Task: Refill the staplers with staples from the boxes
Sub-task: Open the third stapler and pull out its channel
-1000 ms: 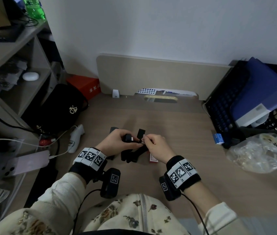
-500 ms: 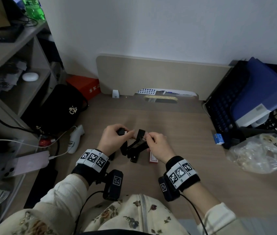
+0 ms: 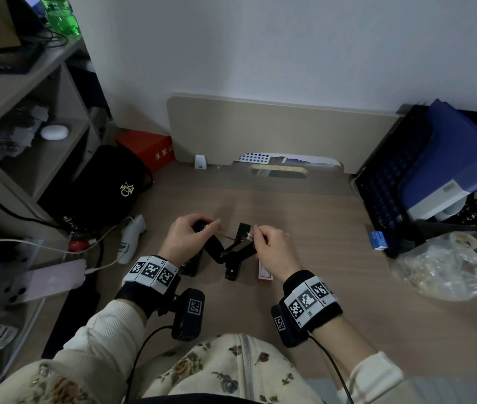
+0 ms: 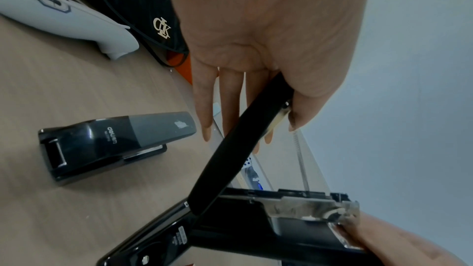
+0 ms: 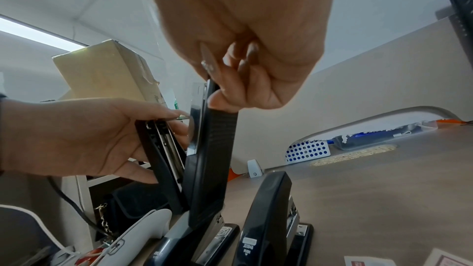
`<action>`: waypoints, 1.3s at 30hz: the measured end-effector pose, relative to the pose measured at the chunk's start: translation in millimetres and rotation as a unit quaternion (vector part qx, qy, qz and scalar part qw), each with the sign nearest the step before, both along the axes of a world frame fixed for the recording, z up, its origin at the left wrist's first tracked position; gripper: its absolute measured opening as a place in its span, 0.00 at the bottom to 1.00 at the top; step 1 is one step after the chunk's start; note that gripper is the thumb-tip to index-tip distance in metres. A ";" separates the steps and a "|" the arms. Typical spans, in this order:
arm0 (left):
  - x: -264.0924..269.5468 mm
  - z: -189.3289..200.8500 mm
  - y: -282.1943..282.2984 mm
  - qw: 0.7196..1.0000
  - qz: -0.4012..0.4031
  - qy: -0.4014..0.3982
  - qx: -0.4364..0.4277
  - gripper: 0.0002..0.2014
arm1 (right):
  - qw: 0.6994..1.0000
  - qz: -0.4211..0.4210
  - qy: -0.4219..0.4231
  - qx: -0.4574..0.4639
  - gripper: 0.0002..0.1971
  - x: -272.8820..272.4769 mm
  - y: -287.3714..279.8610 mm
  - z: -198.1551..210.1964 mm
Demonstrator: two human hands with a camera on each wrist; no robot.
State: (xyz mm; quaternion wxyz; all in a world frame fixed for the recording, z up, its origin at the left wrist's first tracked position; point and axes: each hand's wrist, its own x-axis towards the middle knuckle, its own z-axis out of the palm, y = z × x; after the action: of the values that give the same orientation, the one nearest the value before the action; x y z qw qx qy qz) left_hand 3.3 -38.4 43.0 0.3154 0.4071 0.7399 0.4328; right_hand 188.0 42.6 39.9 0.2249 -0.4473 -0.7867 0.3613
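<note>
The stapler (image 3: 232, 247) is open between both hands, above the tabletop (image 3: 333, 228). The left hand (image 3: 186, 239) grips its lid; the right hand (image 3: 272, 247) pinches the metal tray end. Hard, springy — it could snap shut.

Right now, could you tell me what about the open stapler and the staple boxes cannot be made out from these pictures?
- Staples in the open stapler: its magazine channel faces away in the left wrist view; too small in the head view.
- Right hand pinch: curled fingers hide whether it holds a staple strip.
- Red staple box: the right wrist covers most of it in the head view; the bottom edge cuts it off in the right wrist view.
</note>
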 end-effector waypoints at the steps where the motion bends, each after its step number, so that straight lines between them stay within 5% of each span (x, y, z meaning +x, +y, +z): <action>1: -1.8 -1.3 -0.2 1.000 0.003 -0.001 -0.002 0.09 | 1.000 -0.001 0.001 0.001 0.19 0.0 0.0 -0.5; 20: -3.7 1.2 -5.2 0.987 0.060 -0.146 -0.037 0.13 | 0.999 -0.021 0.042 -0.019 0.20 11.5 0.8 -5.3; 27: -0.8 3.0 -0.5 0.998 0.031 -0.043 -0.036 0.12 | 0.994 -0.005 0.029 -0.105 0.22 13.8 0.7 -4.9; 39: 5.7 0.4 0.4 0.997 0.016 0.062 -0.053 0.09 | 0.988 0.054 -0.094 -0.112 0.31 15.3 -12.2 -9.3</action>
State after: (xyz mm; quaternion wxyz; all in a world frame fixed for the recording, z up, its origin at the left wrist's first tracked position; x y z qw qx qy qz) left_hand 9.0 -38.0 43.4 0.2832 0.4036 0.7864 0.3722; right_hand 203.3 30.4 30.6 0.0788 -0.4585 -0.7817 0.4153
